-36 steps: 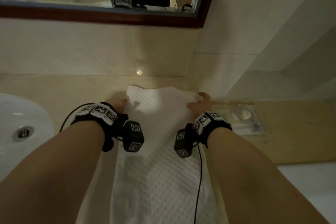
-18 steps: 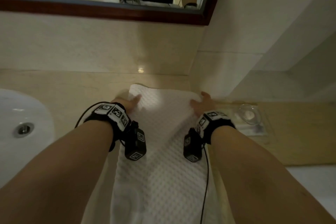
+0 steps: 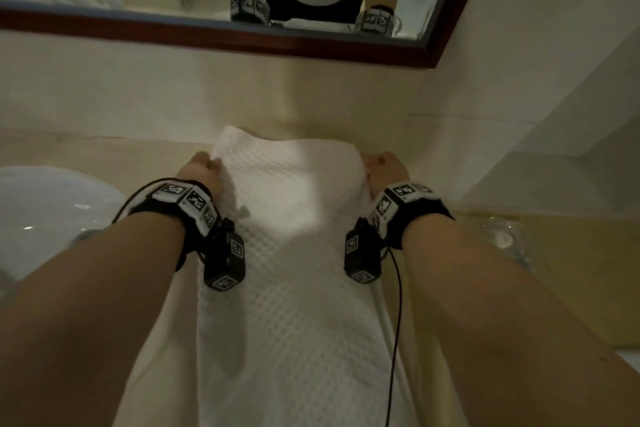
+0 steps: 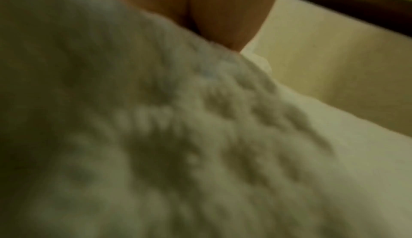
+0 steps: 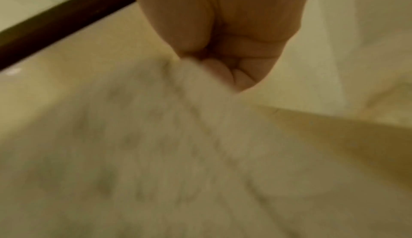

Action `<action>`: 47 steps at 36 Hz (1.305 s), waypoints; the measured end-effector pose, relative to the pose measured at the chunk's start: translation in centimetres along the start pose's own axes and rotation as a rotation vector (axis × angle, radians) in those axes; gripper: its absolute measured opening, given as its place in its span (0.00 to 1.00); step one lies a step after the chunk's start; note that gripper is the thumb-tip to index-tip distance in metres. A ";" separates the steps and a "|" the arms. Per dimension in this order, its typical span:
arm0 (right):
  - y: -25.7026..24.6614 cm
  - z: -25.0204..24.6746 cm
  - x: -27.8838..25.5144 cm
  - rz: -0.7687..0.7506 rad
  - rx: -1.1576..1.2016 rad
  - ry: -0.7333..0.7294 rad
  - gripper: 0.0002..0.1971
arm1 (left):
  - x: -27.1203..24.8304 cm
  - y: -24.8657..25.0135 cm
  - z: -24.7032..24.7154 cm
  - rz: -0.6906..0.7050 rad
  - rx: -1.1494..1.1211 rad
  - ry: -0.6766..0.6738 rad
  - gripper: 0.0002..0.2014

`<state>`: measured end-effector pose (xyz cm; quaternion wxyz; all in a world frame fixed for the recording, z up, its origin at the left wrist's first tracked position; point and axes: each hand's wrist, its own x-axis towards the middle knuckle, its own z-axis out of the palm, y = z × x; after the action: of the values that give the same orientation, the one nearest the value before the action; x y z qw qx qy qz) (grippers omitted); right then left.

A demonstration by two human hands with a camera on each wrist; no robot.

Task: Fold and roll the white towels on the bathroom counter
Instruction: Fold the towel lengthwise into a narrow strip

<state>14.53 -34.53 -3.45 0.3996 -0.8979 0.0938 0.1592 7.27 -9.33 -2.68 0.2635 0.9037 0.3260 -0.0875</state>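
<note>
Since the earlier frame your flat fingers have curled in and the far end of the towel [image 3: 287,225] has lifted off the counter [image 3: 104,156]. Your left hand [image 3: 199,170] pinches its far left corner, your right hand [image 3: 382,166] grips the far right corner, fingertips [image 5: 234,76] tucked into the cloth. From those grips the towel runs back toward you as a long folded strip. The lengthwise fold looks done; rolling seems barely begun. The sink [image 3: 41,211] sits left of your left grip.
</note>
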 end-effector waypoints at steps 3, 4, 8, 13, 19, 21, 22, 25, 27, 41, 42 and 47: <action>-0.5 2.1 -0.3 0.096 0.279 -0.117 0.22 | 1.7 -1.4 -2.1 -0.027 -0.017 0.049 0.21; -0.6 2.7 -0.7 0.133 0.309 -0.182 0.23 | 2.0 -1.7 -2.5 -0.036 -0.020 0.029 0.21; -0.1 4.6 -2.2 0.107 -0.135 -0.413 0.24 | 1.6 -2.5 -1.8 -0.138 -0.027 -0.111 0.27; -1.0 5.9 -1.8 0.055 -0.293 -0.268 0.24 | 0.5 -3.7 -0.9 -0.207 -0.022 -0.210 0.36; -2.9 7.2 -2.2 0.085 -0.383 -0.357 0.33 | -1.1 -3.8 -1.6 -0.136 0.125 -0.273 0.29; -2.6 7.0 -2.1 0.102 -0.371 -0.306 0.29 | -1.2 -3.9 -1.3 -0.139 0.075 -0.266 0.29; -2.3 6.8 -2.1 0.104 -0.366 -0.271 0.26 | -1.0 -4.0 -1.0 -0.149 0.034 -0.246 0.30; -1.2 6.9 -2.0 0.082 -0.356 -0.189 0.21 | -0.4 -3.9 0.0 -0.145 -0.030 -0.248 0.28; -0.7 7.5 -2.0 0.048 -0.355 -0.136 0.20 | 0.0 -3.7 0.5 -0.153 -0.073 -0.240 0.30; -2.0 6.9 0.6 0.042 -0.328 -0.097 0.19 | 3.8 -4.2 0.8 -0.203 -0.094 -0.094 0.19; -2.2 7.1 0.6 0.043 -0.324 -0.101 0.20 | 4.1 -4.3 1.0 -0.203 -0.110 -0.085 0.18; -1.9 6.7 0.4 0.092 -0.337 -0.127 0.26 | 3.9 -4.5 0.8 -0.210 -0.160 -0.103 0.22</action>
<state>14.05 -28.25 -6.49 0.2409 -0.9350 0.0810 0.2472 7.48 -4.73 -6.54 0.3405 0.8349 0.4110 -0.1345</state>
